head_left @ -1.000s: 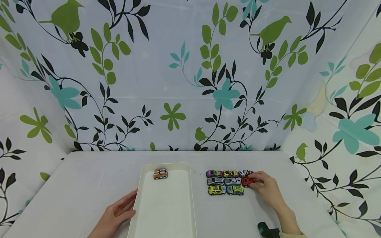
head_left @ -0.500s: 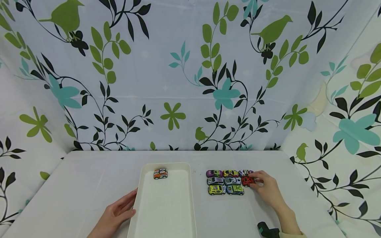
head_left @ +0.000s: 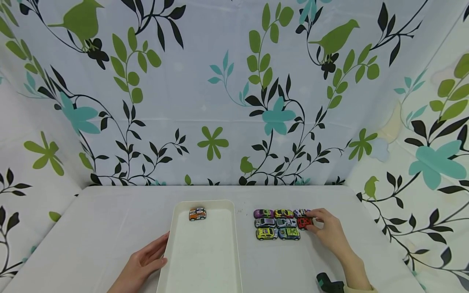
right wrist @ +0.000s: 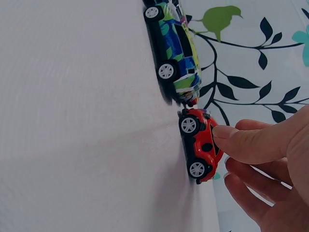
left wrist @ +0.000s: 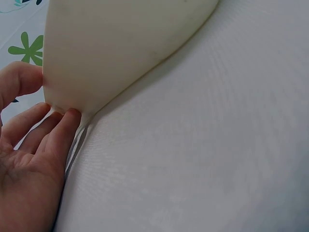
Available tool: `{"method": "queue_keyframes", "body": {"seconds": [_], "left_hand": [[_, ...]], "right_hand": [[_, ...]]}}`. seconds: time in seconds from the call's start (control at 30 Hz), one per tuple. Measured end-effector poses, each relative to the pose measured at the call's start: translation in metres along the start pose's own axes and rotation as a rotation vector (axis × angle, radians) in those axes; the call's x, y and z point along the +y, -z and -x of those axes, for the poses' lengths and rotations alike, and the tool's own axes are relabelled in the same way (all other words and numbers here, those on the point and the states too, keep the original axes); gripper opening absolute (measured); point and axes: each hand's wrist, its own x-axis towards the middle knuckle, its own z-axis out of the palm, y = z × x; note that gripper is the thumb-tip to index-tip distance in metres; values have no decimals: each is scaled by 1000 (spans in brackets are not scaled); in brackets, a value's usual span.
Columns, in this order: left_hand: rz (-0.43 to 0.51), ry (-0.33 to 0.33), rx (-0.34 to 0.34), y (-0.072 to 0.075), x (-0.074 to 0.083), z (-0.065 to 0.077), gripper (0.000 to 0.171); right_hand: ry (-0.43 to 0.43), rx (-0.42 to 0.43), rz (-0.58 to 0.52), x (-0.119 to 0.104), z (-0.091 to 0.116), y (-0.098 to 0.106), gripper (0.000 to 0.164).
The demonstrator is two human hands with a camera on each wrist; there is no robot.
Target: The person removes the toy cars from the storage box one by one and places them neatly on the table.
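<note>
In the head view my left hand (head_left: 142, 262) rests against the left side of a white tray (head_left: 237, 252). Its fingertips touch the tray's outer wall (left wrist: 120, 43) in the left wrist view. An orange toy car (head_left: 198, 214) stands at the tray's far left corner. Right of the tray, my right hand (head_left: 331, 232) pinches a red toy car (right wrist: 200, 145) by its rear, thumb on the near side and fingers mostly hidden behind. The red car sits on the table at the right end of the middle row of a block of toy cars.
Several toy cars stand close together: a purple car (head_left: 264, 213), a yellow-and-red car (head_left: 283, 213), a silver car (head_left: 286, 223), a yellow car (head_left: 266, 234) and a green-yellow car (head_left: 289, 234) among them. A black device (head_left: 329, 283) lies by the right wrist. Patterned cloth (head_left: 183, 101) backs the table.
The fingertips of my right hand have shifted very slightly away from me at the red toy car. The left hand, the tray and the cars stay where they were.
</note>
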Motion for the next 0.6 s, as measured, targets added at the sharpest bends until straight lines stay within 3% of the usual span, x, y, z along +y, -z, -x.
{"method": "queue_keyframes", "body": {"seconds": [0.27, 0.6], "left_hand": [[8, 19, 4, -1, -1, 0, 73], [-9, -3, 19, 0, -3, -2, 72]], "right_hand": [[63, 25, 14, -13, -1, -3, 34], [86, -17, -11, -41, -8, -20, 33]]}}
